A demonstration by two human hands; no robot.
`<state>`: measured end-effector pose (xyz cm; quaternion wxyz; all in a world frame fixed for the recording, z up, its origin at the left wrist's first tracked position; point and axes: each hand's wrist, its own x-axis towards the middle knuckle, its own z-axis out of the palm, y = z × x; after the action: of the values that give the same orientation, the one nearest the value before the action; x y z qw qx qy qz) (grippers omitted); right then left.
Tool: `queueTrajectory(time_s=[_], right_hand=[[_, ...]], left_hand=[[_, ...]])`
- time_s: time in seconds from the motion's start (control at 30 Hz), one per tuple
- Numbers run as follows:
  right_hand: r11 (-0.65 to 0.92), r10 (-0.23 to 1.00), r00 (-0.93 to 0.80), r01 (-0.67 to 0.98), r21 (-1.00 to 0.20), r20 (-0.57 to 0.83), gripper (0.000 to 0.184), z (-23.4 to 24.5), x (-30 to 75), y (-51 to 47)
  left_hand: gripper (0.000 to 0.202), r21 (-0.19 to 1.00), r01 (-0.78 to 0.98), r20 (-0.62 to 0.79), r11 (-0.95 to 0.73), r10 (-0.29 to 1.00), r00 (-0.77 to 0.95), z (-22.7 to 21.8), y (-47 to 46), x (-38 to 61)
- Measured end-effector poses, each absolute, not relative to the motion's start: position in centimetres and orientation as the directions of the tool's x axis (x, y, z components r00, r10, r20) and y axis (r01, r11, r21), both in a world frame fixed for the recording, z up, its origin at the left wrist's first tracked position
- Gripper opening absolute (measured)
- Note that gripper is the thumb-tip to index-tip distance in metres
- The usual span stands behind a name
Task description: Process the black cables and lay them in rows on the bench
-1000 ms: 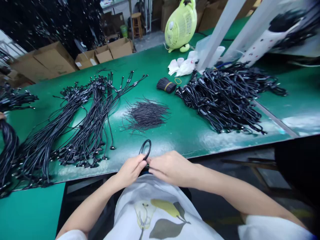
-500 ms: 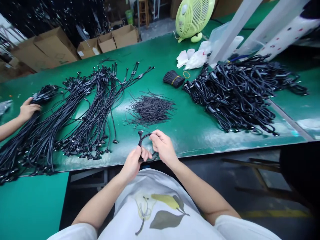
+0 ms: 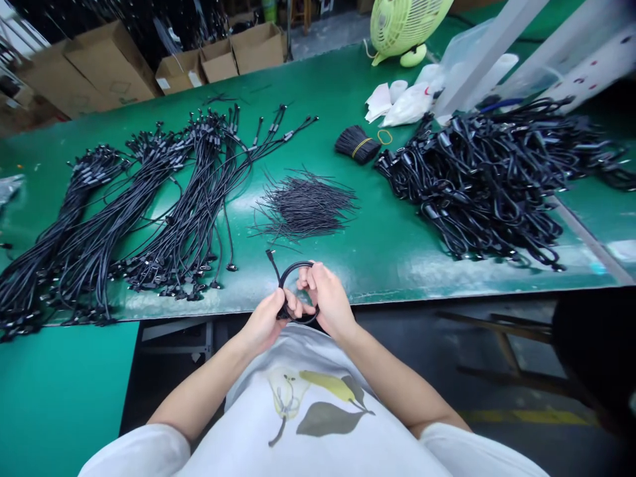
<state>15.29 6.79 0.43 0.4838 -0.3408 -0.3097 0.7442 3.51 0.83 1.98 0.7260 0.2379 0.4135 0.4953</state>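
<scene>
A black cable, bent into a round coil, is between my hands just over the table's front edge. My left hand is closed on the coil's left side, with one connector end sticking up above the thumb. On the coil's upper right side, my right hand pinches the cable with its fingers curled. Beyond my hands lies a loose pile of thin black ties on the green table. Behind that pile rests a bundle of black ties held by a yellow band.
Several bunches of straight black cables spread over the left of the green table. A heap of coiled cables covers the right. A green fan, white rolls and a post stand behind. Cardboard boxes line the far edge.
The cable has become a rounder, tighter coil, and its connector end sticks up further. Another person's hand at the far left has left the cable bunch. The view has shifted slightly.
</scene>
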Motion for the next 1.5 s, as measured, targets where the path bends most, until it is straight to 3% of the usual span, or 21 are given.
queueTrajectory(time_s=[0.1,0.2,0.33,0.47,0.57,0.7,0.8,0.87,0.93,1.03,1.07,1.13,1.17,1.23,1.3,1.37,1.43,1.5], right_hand=[[-0.402,0.903,-0.347,-0.480,-0.779,-0.253,0.047,1.5,15.7,7.3],[-0.510,0.844,-0.434,-0.473,-0.719,-0.313,0.044,2.9,16.0,6.9],[-0.482,0.841,-0.460,-0.393,-0.783,-0.287,0.054,4.0,16.0,5.8],[-0.351,0.891,-0.430,-0.458,-0.817,-0.142,0.063,4.2,15.9,5.9],[-0.326,0.896,-0.436,-0.526,-0.785,-0.079,0.067,4.5,15.9,6.7],[-0.398,0.877,-0.469,-0.594,-0.699,-0.101,0.064,5.2,15.6,7.3],[-0.416,0.883,-0.452,-0.623,-0.662,-0.129,0.060,5.5,15.3,7.3],[-0.426,0.878,-0.459,-0.619,-0.660,-0.137,0.061,5.6,15.2,7.3],[-0.475,0.847,-0.507,-0.586,-0.656,-0.161,0.063,5.5,15.1,7.6],[-0.537,0.792,-0.574,-0.495,-0.684,-0.206,0.064,5.1,15.6,8.7],[-0.494,0.805,-0.561,-0.456,-0.740,-0.191,0.063,5.0,16.0,9.1],[-0.218,0.871,-0.489,-0.307,-0.927,-0.043,0.060,4.8,17.3,9.8],[-0.038,0.886,-0.458,-0.211,-0.977,0.065,0.058,4.7,18.2,10.1],[0.301,0.817,-0.513,-0.007,-0.954,0.262,0.050,4.5,19.9,10.3],[0.587,0.633,-0.694,0.144,-0.797,0.342,0.044,4.2,21.2,10.0],[0.835,0.391,-0.871,0.201,-0.513,0.297,0.038,3.6,22.0,9.4],[0.951,0.232,-0.950,0.176,-0.255,0.210,0.038,3.0,22.4,8.7],[0.977,0.175,-0.965,0.146,-0.153,0.195,0.035,2.6,22.8,7.9]], left_hand=[[0.044,0.856,-0.386,-0.279,0.343,0.936,0.213,1.3,0.3,3.4],[0.041,0.956,-0.120,-0.239,0.267,0.949,0.207,0.9,0.3,3.1],[0.050,0.966,0.139,-0.254,0.218,0.897,0.361,1.0,0.8,3.1],[0.054,0.964,0.195,-0.252,0.183,0.868,0.428,1.0,1.3,3.2],[0.052,0.979,0.194,-0.135,0.059,0.902,0.410,0.7,1.6,3.2],[0.046,0.946,0.301,0.007,-0.119,0.937,0.349,0.7,1.9,2.8],[0.046,0.905,0.404,0.025,-0.136,0.963,0.268,1.0,1.8,2.8],[0.053,0.956,0.287,-0.026,-0.061,0.956,0.292,1.3,1.6,3.0],[0.058,0.987,0.003,-0.147,0.158,0.913,0.381,1.7,1.2,3.5],[0.047,0.743,-0.403,-0.338,0.535,0.819,0.463,2.4,0.7,4.5],[0.043,0.651,-0.486,-0.379,0.583,0.805,0.457,2.6,0.7,4.8],[0.040,0.569,-0.563,-0.433,0.600,0.800,0.415,2.8,0.8,4.9],[0.041,0.571,-0.565,-0.448,0.596,0.803,0.394,2.8,0.8,4.8],[0.044,0.624,-0.513,-0.456,0.590,0.808,0.374,2.5,1.0,4.3],[0.046,0.703,-0.388,-0.442,0.596,0.794,0.417,2.2,1.2,3.5],[0.045,0.791,-0.207,-0.423,0.575,0.760,0.494,2.2,1.2,2.5],[0.042,0.854,-0.021,-0.421,0.519,0.715,0.557,2.6,1.2,1.7],[0.041,0.874,0.102,-0.434,0.475,0.668,0.604,3.2,1.0,1.2]])
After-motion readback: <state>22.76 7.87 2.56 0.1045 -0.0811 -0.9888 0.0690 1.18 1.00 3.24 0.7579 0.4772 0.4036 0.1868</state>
